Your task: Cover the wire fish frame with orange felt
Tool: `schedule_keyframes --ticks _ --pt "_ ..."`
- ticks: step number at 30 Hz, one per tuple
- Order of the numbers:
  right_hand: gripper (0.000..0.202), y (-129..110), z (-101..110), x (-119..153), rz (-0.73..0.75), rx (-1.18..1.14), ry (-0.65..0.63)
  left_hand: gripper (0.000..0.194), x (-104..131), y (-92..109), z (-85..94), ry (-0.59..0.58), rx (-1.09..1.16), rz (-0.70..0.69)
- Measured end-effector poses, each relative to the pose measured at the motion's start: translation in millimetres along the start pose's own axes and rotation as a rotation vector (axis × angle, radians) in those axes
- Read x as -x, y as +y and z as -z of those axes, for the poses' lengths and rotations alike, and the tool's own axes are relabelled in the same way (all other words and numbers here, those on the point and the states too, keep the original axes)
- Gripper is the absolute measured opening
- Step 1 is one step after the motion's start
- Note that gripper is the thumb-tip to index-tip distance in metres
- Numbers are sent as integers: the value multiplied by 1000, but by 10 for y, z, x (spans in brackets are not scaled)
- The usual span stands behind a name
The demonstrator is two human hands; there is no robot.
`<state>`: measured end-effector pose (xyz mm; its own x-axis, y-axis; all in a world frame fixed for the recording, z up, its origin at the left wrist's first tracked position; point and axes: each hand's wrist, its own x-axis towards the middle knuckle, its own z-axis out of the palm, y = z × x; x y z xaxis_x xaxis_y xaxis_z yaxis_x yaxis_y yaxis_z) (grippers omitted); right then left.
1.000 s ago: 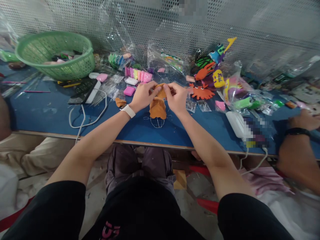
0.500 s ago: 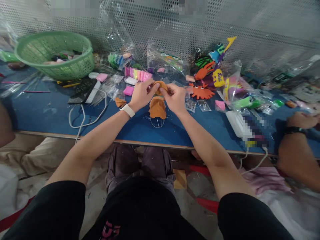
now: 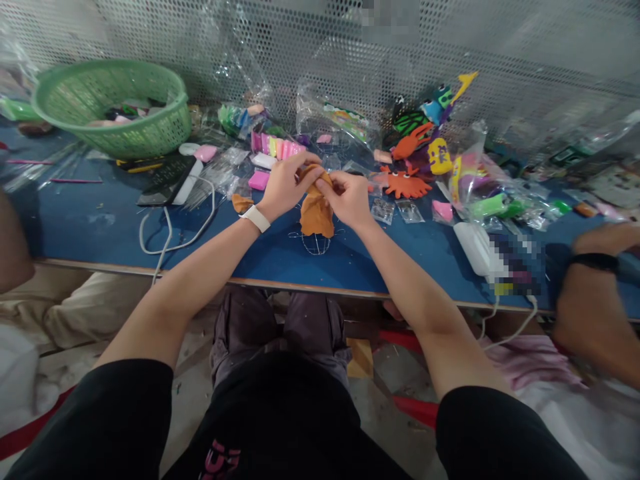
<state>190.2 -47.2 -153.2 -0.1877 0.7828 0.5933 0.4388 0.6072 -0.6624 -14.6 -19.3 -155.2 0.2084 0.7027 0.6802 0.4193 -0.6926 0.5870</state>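
Observation:
In the head view, an orange-brown sheet of modelling clay [image 3: 317, 219] covers the upper part of a wire frame [image 3: 317, 247] lying on the blue table. Bare wire loops stick out below the clay and to both sides. My left hand [image 3: 289, 184] and my right hand [image 3: 351, 199] meet at the top of the frame, fingers pinched on another piece of the same clay [image 3: 320, 176]. This piece touches or overlaps the sheet; my fingers partly hide where they meet. A smaller clay lump [image 3: 242, 203] lies beside my left wrist.
A green basket [image 3: 113, 137] stands back left, near a phone-like black device [image 3: 167, 179] with a white cable. Clay packs, plastic bags and an orange crab figure [image 3: 407, 184] line the back. A white power bank [image 3: 471, 248] lies right, near another person's arm [image 3: 590, 293].
The clay piece between my fingers has come down onto the top of the clay-covered frame; before, a gap showed between them. The other person's hand at right has shifted.

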Motion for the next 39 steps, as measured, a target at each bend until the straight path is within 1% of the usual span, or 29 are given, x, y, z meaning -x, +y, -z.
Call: schedule_keyframes --ticks 4,7,10,15,19,22,25,27,29,31,33,39 --pt "86 -26 -2 17 1 18 -18 18 -5 -10 0 -11 -5 -19" --pt "86 -50 -2 26 19 47 19 19 8 15 1 -1 -4 -27" --pt "83 -59 3 30 24 63 67 14 20 29 -17 -7 40 -4" --pt "84 -21 7 17 -7 31 171 14 8 -79 -90 -62 116 33" --pt "81 24 -15 6 -3 -6 167 17 8 -142 -107 -69 136 33" --pt "77 43 -29 12 9 9 161 20 20 -124 -101 -79 157 32" --pt "76 45 -28 19 29 40 189 26 29 -86 -102 -59 167 28" --pt "76 42 -21 18 37 42 228 34 31 -66 -109 -56 173 5" --pt "76 41 -14 14 33 30 258 47 33 -55 -119 -94 208 -17" --pt "75 43 -10 12 27 17 272 55 36 -55 -130 -130 248 -13" --pt "74 50 -14 14 27 2 271 57 36 -63 -140 -131 256 9" --pt "69 99 -42 29 55 -24 262 50 13 -90 -161 -47 228 28"
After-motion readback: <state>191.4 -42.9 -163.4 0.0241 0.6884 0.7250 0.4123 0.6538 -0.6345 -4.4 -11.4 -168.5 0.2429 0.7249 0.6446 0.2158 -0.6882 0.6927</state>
